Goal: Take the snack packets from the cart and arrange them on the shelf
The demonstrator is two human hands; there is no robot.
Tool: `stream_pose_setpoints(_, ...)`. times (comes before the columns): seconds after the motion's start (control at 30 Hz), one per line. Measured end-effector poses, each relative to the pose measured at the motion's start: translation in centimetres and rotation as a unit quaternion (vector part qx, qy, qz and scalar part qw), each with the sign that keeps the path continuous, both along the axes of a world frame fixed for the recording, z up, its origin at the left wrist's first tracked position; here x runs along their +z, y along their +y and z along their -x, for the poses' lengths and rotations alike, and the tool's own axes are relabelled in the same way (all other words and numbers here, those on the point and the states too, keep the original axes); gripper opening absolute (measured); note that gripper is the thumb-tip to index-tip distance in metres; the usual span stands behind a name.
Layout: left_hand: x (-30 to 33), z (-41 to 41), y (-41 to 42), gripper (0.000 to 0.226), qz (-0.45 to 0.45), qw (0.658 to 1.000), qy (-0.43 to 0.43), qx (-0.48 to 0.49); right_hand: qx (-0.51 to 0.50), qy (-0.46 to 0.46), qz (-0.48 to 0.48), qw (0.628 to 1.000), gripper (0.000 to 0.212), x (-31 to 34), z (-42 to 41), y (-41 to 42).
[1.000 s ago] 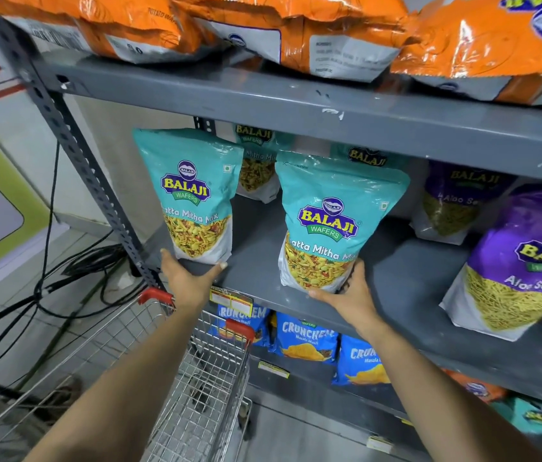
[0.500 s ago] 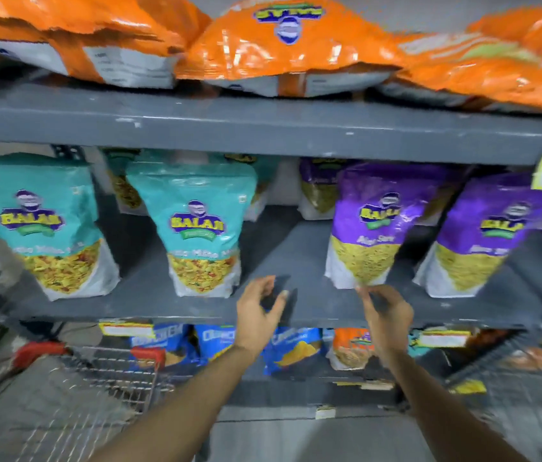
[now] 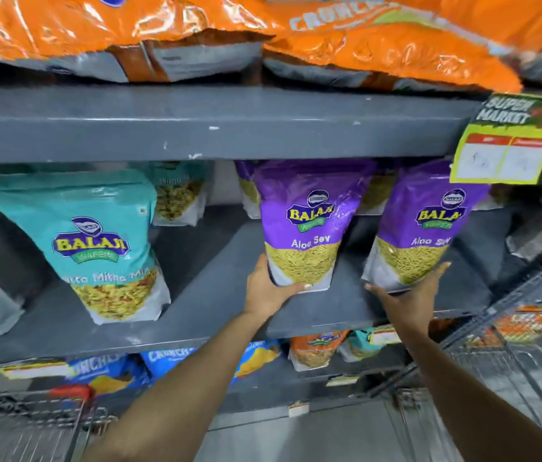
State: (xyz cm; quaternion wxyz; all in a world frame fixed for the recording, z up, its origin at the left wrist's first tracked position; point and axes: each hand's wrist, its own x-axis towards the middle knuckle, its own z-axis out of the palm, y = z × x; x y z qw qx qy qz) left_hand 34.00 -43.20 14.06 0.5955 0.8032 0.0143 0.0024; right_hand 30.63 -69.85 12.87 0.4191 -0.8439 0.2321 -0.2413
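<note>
Two purple Aloo Sev packets stand upright on the grey middle shelf [image 3: 216, 295]. My left hand [image 3: 268, 290] grips the bottom left corner of the left purple packet [image 3: 306, 221]. My right hand [image 3: 408, 295] cups the base of the right purple packet [image 3: 426, 225], fingers spread under it. A teal Khatta Mitha Mix packet [image 3: 96, 241] stands to the left on the same shelf, untouched. More teal and purple packets stand behind, partly hidden.
Orange snack bags [image 3: 379, 51] lie on the shelf above. A yellow price tag [image 3: 509, 145] hangs at the upper right. Blue Crunchex packets [image 3: 176, 358] fill the shelf below. The wire cart [image 3: 29, 425] with a red handle is at lower left; another wire basket [image 3: 529, 348] is at right.
The view and both hands moved right, from the teal packets to the purple ones. Half a second ago the hands hovered empty at the shelf edge; now each holds a purple packet's base.
</note>
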Motion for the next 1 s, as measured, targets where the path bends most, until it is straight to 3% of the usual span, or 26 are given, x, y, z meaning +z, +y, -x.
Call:
stream_pose_setpoints(0.43,0.1,2.9,4.7,0.073,-0.013,0.999,0.025,0.022,-0.027,-0.002,0.014,1.000,0.143,0.6,0.2,0.8)
stream_pose_setpoints(0.87,-0.2,3.1,4.7,0.080,0.003,0.999,0.038,0.018,-0.034,0.013,0.025,0.999,0.140,1.2,0.6,1.5)
stream_pose_setpoints(1.0,0.3,3.7,4.8,0.099,0.011,1.000,0.004,0.023,-0.029,0.014,0.014,0.999,0.143,1.1,1.1,1.9)
